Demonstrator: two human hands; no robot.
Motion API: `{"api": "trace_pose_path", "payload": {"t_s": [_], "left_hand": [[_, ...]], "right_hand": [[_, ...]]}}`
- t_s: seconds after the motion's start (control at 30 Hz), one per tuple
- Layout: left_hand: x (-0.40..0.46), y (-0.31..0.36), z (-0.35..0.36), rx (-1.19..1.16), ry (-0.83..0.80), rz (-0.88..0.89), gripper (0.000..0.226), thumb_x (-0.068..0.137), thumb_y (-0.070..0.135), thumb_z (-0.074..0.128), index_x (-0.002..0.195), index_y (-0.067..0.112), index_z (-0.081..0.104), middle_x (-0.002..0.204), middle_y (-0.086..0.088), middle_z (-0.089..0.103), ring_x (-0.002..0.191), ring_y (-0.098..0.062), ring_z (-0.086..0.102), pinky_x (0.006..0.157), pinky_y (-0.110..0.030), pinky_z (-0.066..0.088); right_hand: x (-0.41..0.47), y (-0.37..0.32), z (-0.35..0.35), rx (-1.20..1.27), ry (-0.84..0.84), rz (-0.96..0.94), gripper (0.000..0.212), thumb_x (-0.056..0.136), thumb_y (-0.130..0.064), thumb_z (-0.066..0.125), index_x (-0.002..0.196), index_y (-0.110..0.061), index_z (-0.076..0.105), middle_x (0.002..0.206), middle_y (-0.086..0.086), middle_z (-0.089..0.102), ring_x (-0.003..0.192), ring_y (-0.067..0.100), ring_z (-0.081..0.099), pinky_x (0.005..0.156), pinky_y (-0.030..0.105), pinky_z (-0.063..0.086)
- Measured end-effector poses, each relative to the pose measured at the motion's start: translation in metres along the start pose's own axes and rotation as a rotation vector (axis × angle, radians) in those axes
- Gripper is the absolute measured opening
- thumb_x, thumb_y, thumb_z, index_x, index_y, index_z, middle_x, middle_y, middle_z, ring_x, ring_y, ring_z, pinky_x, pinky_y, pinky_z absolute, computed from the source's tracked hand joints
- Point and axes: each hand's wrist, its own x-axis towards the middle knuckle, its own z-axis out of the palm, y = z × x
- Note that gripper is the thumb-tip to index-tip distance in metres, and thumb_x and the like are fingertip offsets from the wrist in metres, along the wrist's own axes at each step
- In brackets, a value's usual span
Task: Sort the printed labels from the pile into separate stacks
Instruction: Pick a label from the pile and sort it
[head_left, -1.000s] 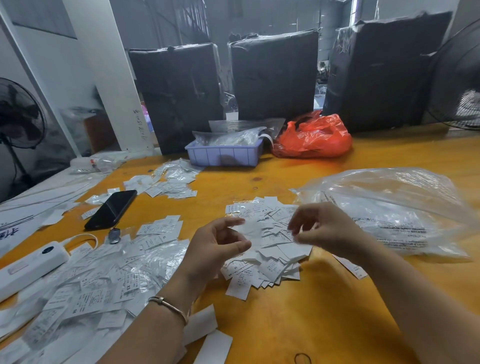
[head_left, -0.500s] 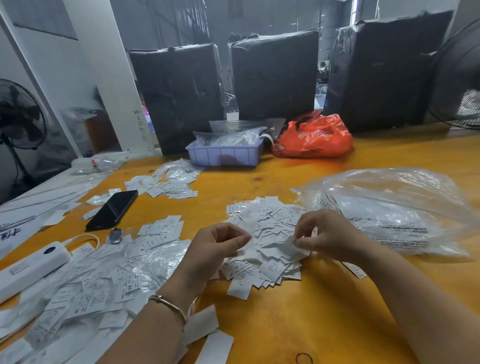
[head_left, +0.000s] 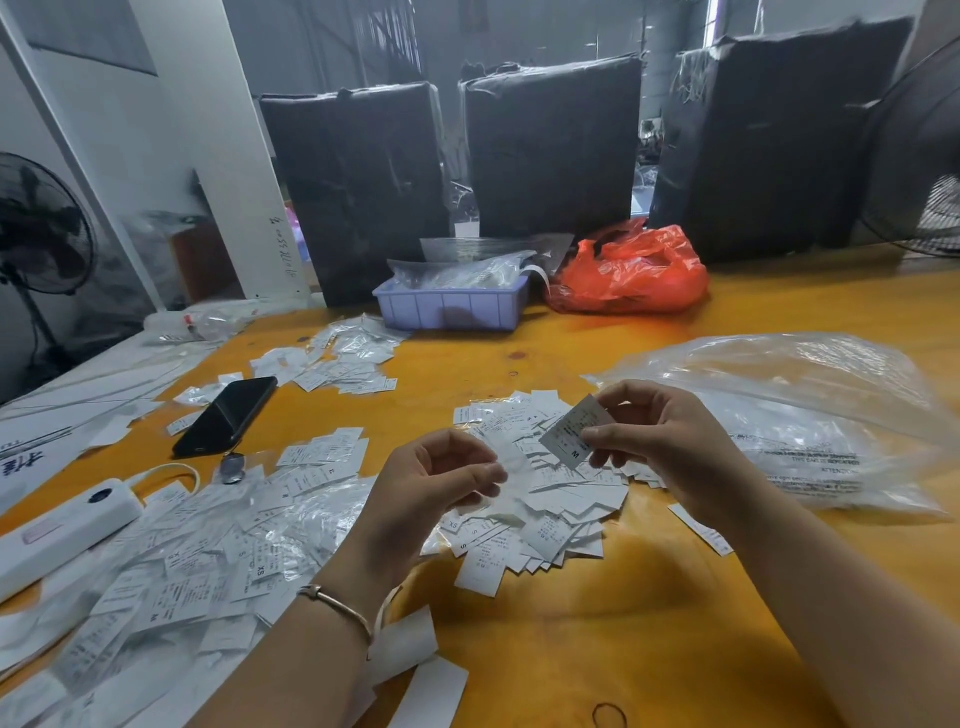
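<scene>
bare worktop (head_left: 649, 623) lies open along the near edge right of centre; the label pile (head_left: 540, 499) sits mid-table, a plastic bag (head_left: 810, 415) blocks the right edge, loose labels (head_left: 182, 571) crowd the left.

Right hand (head_left: 660, 441) pinches a label (head_left: 570, 437) above the pile (head_left: 545, 499); left hand (head_left: 431, 483) curled.
</scene>
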Motion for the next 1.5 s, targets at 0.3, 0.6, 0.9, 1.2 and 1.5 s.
{"api": "trace_pose_path", "payload": {"t_s": [0.3, 0.6, 0.9, 1.2, 1.5], "left_hand": [[-0.003, 0.002, 0.004, 0.069, 0.010, 0.059, 0.021, 0.075, 0.032, 0.071, 0.085, 0.016, 0.079, 0.086, -0.005, 0.076, 0.079, -0.014, 0.070, 0.070, -0.021, 0.055], [-0.006, 0.003, 0.011, 0.115, -0.049, 0.157, 0.016, 0.074, 0.021, 0.076, 0.078, 0.006, 0.072, 0.067, -0.009, 0.072, 0.059, -0.014, 0.066, 0.058, -0.018, 0.051], [-0.008, 0.005, 0.013, 0.148, -0.088, 0.161, 0.016, 0.071, 0.018, 0.080, 0.077, 0.005, 0.073, 0.066, -0.005, 0.070, 0.061, -0.012, 0.064, 0.060, -0.019, 0.051], [-0.007, 0.002, 0.013, 0.170, -0.098, 0.138, 0.016, 0.079, 0.023, 0.074, 0.089, 0.011, 0.079, 0.088, -0.006, 0.074, 0.080, -0.012, 0.066, 0.068, -0.017, 0.051], [-0.004, 0.010, 0.002, -0.372, 0.003, 0.022, 0.013, 0.073, 0.005, 0.071, 0.067, 0.014, 0.065, 0.087, -0.014, 0.073, 0.084, -0.025, 0.072, 0.070, -0.027, 0.058]], "right_hand": [[-0.002, -0.005, 0.002, 0.031, -0.003, -0.003, 0.035, 0.057, -0.012, 0.080, 0.088, -0.006, 0.065, 0.077, 0.017, 0.071, 0.058, 0.022, 0.061, 0.052, 0.022, 0.045], [-0.004, -0.003, 0.006, -0.006, 0.070, -0.135, 0.075, 0.081, 0.001, 0.069, 0.141, -0.033, 0.039, 0.072, 0.016, 0.070, 0.061, 0.020, 0.063, 0.055, 0.022, 0.047], [-0.015, -0.015, 0.020, -0.005, 0.035, -0.196, 0.051, 0.081, 0.000, 0.068, 0.127, -0.015, 0.052, 0.079, 0.011, 0.074, 0.066, 0.016, 0.066, 0.059, 0.018, 0.049], [-0.020, -0.014, 0.027, -0.386, 0.172, -0.382, 0.050, 0.087, 0.000, 0.064, 0.128, -0.028, 0.059, 0.082, -0.003, 0.073, 0.066, 0.007, 0.067, 0.065, 0.027, 0.057], [-0.018, -0.009, 0.031, -0.300, -0.299, 0.134, 0.039, 0.080, -0.050, 0.066, 0.092, -0.015, 0.077, 0.090, 0.002, 0.075, 0.086, 0.020, 0.067, 0.067, 0.024, 0.047]]}}
